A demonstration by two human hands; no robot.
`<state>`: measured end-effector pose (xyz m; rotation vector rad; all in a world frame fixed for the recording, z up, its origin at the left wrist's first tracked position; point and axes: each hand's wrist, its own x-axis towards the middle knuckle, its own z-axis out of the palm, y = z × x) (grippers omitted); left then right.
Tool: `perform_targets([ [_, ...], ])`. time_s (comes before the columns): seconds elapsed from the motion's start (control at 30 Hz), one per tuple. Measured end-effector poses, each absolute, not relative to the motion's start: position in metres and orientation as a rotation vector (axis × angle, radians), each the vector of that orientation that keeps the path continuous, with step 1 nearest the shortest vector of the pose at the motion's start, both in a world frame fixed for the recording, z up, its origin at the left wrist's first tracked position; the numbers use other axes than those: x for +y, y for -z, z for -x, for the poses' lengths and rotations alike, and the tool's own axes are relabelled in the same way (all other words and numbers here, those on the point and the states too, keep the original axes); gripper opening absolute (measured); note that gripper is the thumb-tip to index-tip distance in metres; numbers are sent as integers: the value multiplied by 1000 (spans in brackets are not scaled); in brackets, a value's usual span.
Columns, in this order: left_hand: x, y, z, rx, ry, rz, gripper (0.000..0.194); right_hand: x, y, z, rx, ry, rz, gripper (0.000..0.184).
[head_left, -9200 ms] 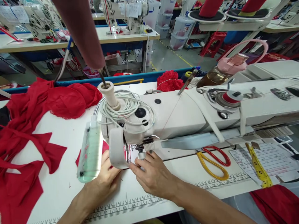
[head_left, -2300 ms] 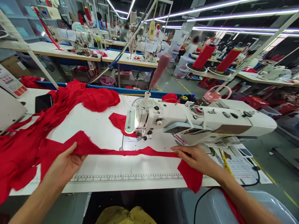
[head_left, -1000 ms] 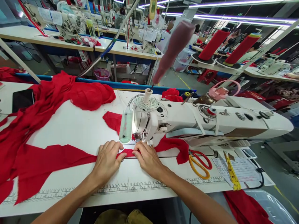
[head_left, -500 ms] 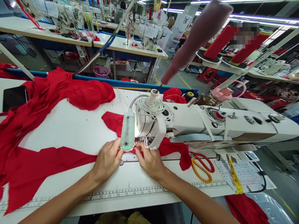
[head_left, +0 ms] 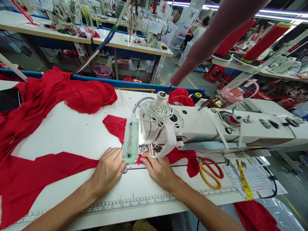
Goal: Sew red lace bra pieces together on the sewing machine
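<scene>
A long strip of red fabric (head_left: 57, 166) runs across the white table and in under the needle area of a white sewing machine (head_left: 199, 120). My left hand (head_left: 108, 170) grips it left of the needle, fingers curled and their tips partly hidden by a pale green translucent plate (head_left: 131, 134). Close to the presser foot, my right hand (head_left: 160, 170) pinches the same fabric between thumb and fingers. A short red stretch shows between the hands. More of the fabric emerges to the right of the machine head, beside red-and-orange-handled scissors (head_left: 211, 173).
Bunched red cloth (head_left: 89, 96) lies at the left, near a black phone (head_left: 9, 99). A printed ruler (head_left: 134, 203) follows the table's front edge. At right are a paper sheet (head_left: 260, 183) and a yellow tape measure (head_left: 244, 183). A wrapped rod (head_left: 204, 45) slants overhead.
The camera view has shifted slightly. My right hand sits a little farther from my left, so more red fabric shows between them. Both hands keep hold of the fabric.
</scene>
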<state>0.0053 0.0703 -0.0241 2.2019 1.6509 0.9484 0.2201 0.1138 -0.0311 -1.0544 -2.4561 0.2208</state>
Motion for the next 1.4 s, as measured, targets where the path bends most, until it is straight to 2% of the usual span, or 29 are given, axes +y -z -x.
perform_targets([
  [0.1,54,15,-7,1602,-839,-2459,16,103,24,-229,-2524,-272,981,25],
  [0.2,45,12,-7,1570,-967,-2534,18,100,17,-237,-2516,-293,899,20],
  [0.37,47,15,-5,1467,-1026,-2634,20,107,11,-240,-2626,-258,733,28],
  [0.53,54,24,-1,1534,-899,-2692,22,116,19,-237,-2659,-157,797,27],
  [0.8,64,14,10,1488,-960,-2602,21,135,19,-245,-2585,-205,791,27],
  [0.93,71,18,13,1501,-826,-2615,25,145,17,-241,-2692,-374,655,28],
  [1.2,77,13,24,1503,-568,-2586,20,158,5,-240,-2811,-417,682,23],
  [1.4,82,0,23,1493,-391,-2576,18,163,-16,-238,-2923,-577,795,30],
])
